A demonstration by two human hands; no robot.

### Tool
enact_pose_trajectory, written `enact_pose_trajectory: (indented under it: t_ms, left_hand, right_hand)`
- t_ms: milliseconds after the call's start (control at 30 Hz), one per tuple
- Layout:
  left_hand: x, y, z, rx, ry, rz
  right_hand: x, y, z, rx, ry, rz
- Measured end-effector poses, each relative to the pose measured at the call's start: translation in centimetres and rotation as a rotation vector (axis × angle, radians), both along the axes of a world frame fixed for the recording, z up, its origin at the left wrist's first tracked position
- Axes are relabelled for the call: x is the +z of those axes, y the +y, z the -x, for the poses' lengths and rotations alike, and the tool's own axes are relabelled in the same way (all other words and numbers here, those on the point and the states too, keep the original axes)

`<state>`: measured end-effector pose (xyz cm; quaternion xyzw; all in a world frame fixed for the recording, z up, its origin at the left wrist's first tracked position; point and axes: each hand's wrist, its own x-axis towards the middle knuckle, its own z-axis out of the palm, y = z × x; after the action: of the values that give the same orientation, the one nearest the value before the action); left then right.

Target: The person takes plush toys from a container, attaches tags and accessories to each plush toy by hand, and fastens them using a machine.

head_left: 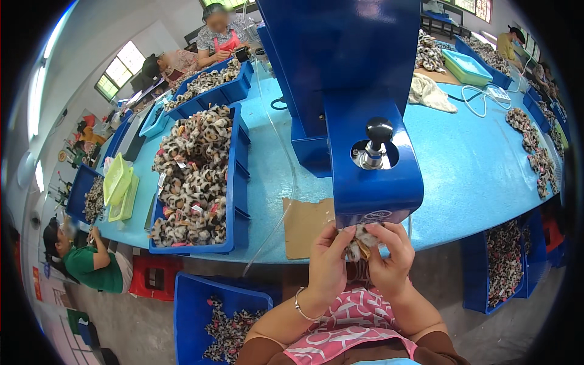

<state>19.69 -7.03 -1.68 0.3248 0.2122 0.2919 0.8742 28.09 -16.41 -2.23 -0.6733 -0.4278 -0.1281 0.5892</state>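
Closest to us were our own hands, left hand (328,261) and right hand (389,258), both pinched shut on one small leopard-print fabric piece (360,242) held right under the blue press machine (365,164), probably so it lined up with the head above. Going left to right, there was a blue bin on the floor (201,304) with more pieces, a long blue tray (236,182) heaped with them and a cardboard sheet (307,225) beside the machine. The machine's body pretty much blocked our view of the blue table (474,164) behind it.
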Motion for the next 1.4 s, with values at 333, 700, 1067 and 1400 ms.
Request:
enact_pose_trajectory:
  t_ms: [333,700,1067,1400]
  left_hand:
    - [0.8,0.0,-0.1,0.04,-0.04,0.025]
    - [1.3,-0.2,0.2,0.014,-0.092,0.029]
    - [1.4,-0.3,-0.1,0.031,-0.106,-0.01]
    - [1.3,-0.4,-0.4,0.017,-0.08,-0.033]
  right_hand:
    - [0.8,0.4,0.0,0.049,0.038,-0.042]
    - [1.3,0.3,-0.1,0.051,0.012,-0.059]
    - [1.3,0.0,-0.3,0.057,0.012,-0.048]
    - [0.9,-0.3,-0.4,0.053,0.024,-0.049]
